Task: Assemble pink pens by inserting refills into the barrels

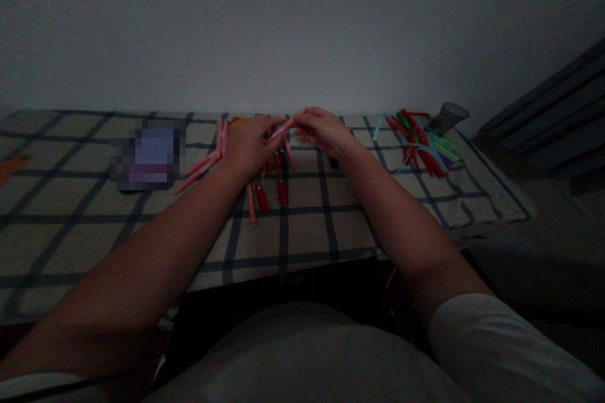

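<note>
Both hands are together over the far middle of the cloth, holding a slim pink pen [278, 133] with white lettering, tilted up to the right. My left hand [253, 141] is closed around its lower part. The fingers of my right hand [321, 130] pinch its upper end. Left of my left hand lie several similar pink pens [201, 167], partly under the wrist. Beneath the hands are another pink pen [251, 204] and small red pieces [282, 192] resembling tassels, partly hidden. A dark object [334, 162] shows behind my right wrist; its kind is unclear.
A checked cloth [307, 233] covers the table against a plain wall. A phone-like device [151, 157], blurred out, lies left. At right, a bundle of red, green and blue strips [420, 148] lies beside a grey cup [449, 116]. Something orange [12, 167] sits far left.
</note>
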Motion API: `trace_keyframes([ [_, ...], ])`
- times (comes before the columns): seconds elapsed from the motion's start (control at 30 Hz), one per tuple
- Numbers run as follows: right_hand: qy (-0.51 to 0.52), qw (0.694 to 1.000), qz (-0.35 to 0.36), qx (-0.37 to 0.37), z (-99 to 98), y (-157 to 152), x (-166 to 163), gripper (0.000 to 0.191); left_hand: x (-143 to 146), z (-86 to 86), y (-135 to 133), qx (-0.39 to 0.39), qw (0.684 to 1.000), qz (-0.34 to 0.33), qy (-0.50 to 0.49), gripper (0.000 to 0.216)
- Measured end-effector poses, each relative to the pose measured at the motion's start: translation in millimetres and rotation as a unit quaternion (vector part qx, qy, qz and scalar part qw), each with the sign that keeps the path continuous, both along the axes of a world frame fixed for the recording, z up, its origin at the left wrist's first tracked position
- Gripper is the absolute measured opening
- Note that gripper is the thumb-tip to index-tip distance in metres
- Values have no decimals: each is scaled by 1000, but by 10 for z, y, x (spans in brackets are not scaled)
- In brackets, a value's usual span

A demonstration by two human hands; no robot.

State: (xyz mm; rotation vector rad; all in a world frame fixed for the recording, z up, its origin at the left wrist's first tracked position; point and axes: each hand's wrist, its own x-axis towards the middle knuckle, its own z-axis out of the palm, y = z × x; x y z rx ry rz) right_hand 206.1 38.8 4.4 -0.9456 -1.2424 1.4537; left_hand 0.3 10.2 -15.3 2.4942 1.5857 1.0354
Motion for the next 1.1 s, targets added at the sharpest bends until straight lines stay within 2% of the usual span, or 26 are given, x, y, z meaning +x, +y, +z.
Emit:
trace_keyframes([
  [0.37,7,1000,-6,-14,-5,-24,-14,25,-6,-7,5,6,1000,7,6,44],
  [0.5,19,1000,9,10,-47,-2,8,18,-4,-11,-1,1,1000,19,0,48],
  [0.67,-7,999,-1,34,-65,49,44,27,4,0,-9,-7,1000,29,-4,51],
  [1.1,-6,1000,-20,14,-8,30,39,10,-1,-3,-15,1,1000,30,-4,48],
])
